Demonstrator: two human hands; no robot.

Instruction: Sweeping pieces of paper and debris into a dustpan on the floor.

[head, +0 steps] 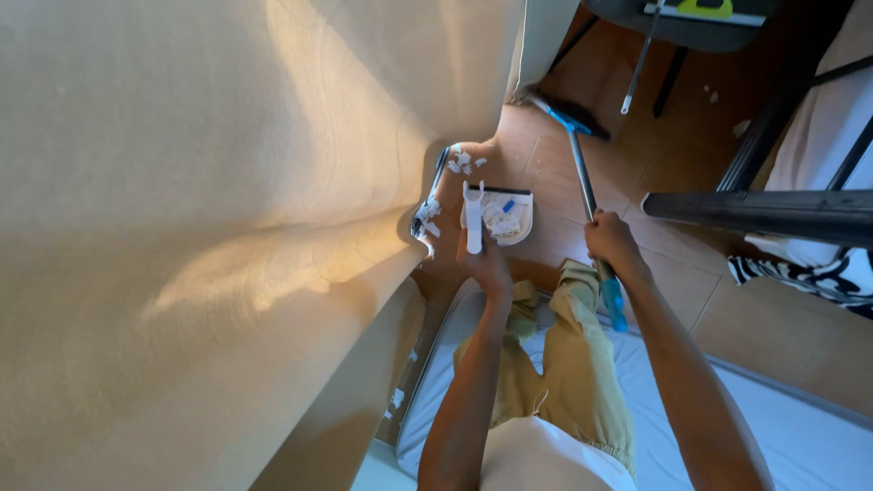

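Observation:
My left hand (485,265) grips the white handle of a dustpan (500,216) resting on the brown tiled floor. The pan holds white paper scraps and a small blue piece. More white scraps (462,162) lie on the floor just beyond it, by the curtain's edge. My right hand (611,241) is closed around the metal shaft of a broom (582,173) with a blue grip; its dark brush head rests on the floor farther away. I sit on a light mattress with my legs in khaki trousers.
A large beige curtain (209,227) fills the left half of the view. A dark bed frame (773,214) with patterned bedding stands at the right. A dark table with thin legs (673,27) is at the top. The mattress edge (782,427) runs along the bottom right.

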